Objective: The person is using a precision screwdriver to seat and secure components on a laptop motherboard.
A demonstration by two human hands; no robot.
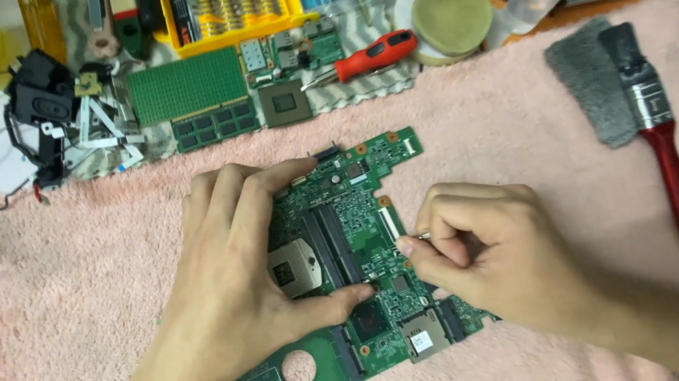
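Observation:
A green laptop motherboard [344,217] lies on a pink towel [55,302]. My left hand [241,262] rests on its left part, fingers spread over the top edge and thumb pressed near the middle by the processor socket [290,269]. My right hand [479,254] is curled over the board's right edge, pinching a small thin metal tool [423,236] whose tip shows between thumb and forefinger, next to a white connector. What the tip touches is hidden by my fingers.
A red-handled paintbrush [663,145] and grey cloth [589,80] lie right. Behind the towel sit a red screwdriver [372,55], a green perforated board [187,85], memory module [216,126], chip [285,103], yellow parts box [230,2], round sponge tin [450,16], black speaker parts [40,93].

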